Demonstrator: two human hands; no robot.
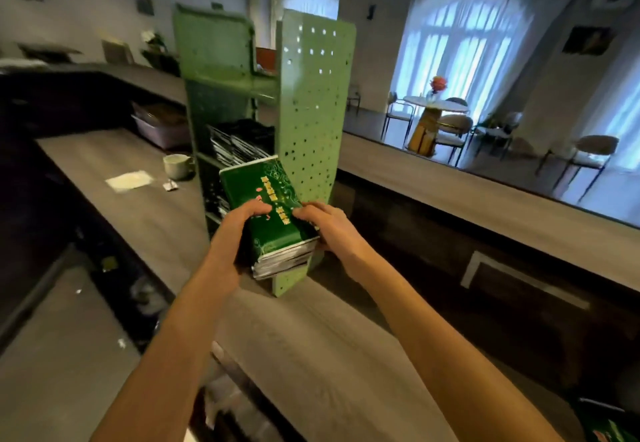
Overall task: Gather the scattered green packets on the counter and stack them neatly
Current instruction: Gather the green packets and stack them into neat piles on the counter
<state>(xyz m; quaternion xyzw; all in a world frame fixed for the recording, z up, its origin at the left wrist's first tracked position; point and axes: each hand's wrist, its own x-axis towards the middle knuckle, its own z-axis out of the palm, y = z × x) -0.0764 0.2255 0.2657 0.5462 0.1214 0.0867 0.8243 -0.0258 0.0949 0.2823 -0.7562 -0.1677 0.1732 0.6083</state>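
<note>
A thick stack of green packets [263,192] with silver edges lies between my two hands, tilted, its far end inside the bottom level of the green perforated metal rack [311,102]. My left hand [239,230] grips the stack's left side, thumb on the top packet. My right hand [325,227] grips its right side, fingers curled over the top edge. One more green packet [602,427] shows at the bottom right corner, partly cut off by the frame.
The rack stands on a grey counter [104,164]. Its middle shelf holds dark packets [239,144]. A pale mug [177,165], a white paper [128,180] and a grey tray [159,126] sit to the left. A raised ledge [485,199] runs on the right.
</note>
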